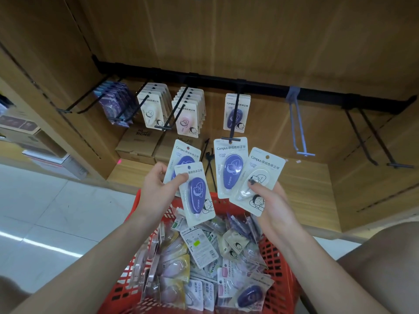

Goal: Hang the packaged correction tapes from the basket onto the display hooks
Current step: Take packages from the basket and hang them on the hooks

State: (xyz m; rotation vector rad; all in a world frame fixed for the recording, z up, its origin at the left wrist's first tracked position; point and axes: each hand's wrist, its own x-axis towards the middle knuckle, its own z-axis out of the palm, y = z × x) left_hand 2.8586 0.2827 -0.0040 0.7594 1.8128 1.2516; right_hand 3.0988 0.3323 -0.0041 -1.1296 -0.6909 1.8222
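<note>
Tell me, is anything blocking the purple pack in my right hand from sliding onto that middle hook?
Nothing visible does. The purple pack in the right hand already sits at the tip of the hook, whose front stretch is bare; purple packs hang farther back.

Two bare forearms, left forearm (pixel 97 257) and right forearm (pixel 317 257), uncovered from the bottom edge of the frame up to the wrists — smooth along the whole visible length. Left hand (pixel 158 189) slim, with slender fingers; state of its nails too blurred to tell. Right hand (pixel 269 200) likewise slim, its thumbnail (pixel 251 181) painted in a dark polish — near black, finer detail too small to make out. Bare knee (pixel 385 257), broad and rounded, at the lower right, also uncovered. At the lower left corner a dim rounded shape, blurred; perhaps the other knee, cannot tell.
</note>
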